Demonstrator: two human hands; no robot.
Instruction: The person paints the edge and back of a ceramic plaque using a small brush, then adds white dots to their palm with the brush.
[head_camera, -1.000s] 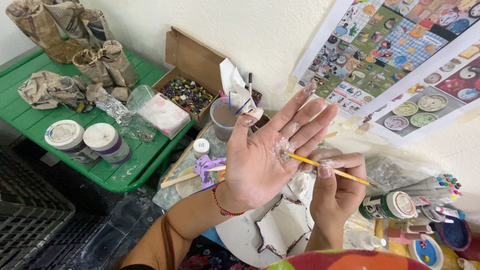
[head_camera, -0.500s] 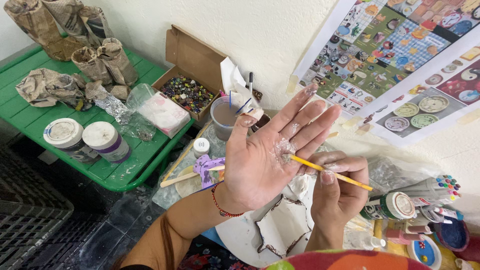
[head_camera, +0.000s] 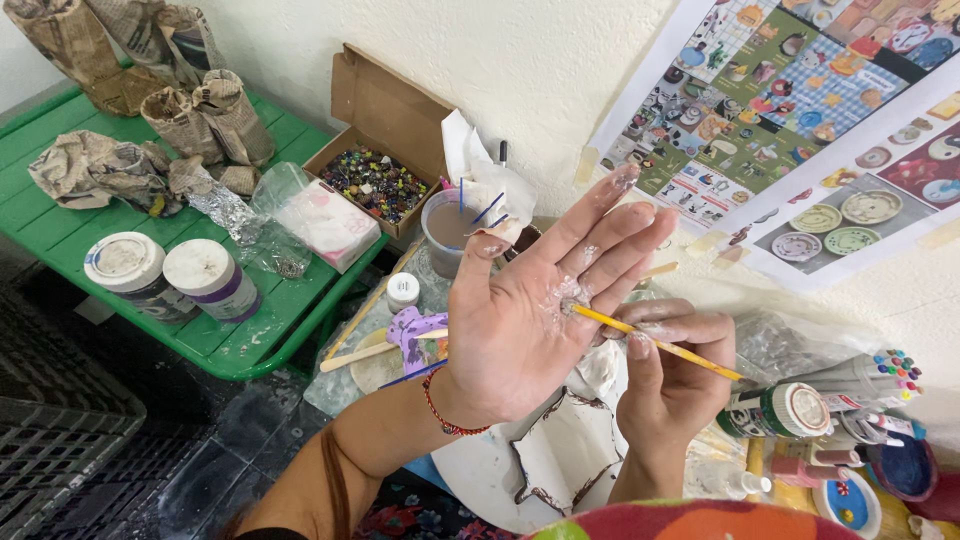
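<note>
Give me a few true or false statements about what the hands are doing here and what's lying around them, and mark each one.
1. The left hand is held open, palm up, fingers spread. True.
2. The right hand holds a pair of scissors. False: it holds a thin yellow brush, its tip at the left palm.
3. White smears show on the left palm and fingers. True.
4. The green table is bare. False: it bears two white-lidded jars and crumpled newspaper shapes.
5. The cardboard box holds small multicoloured pieces. True.
6. The left wrist is bare. False: it wears a red bracelet.
</note>
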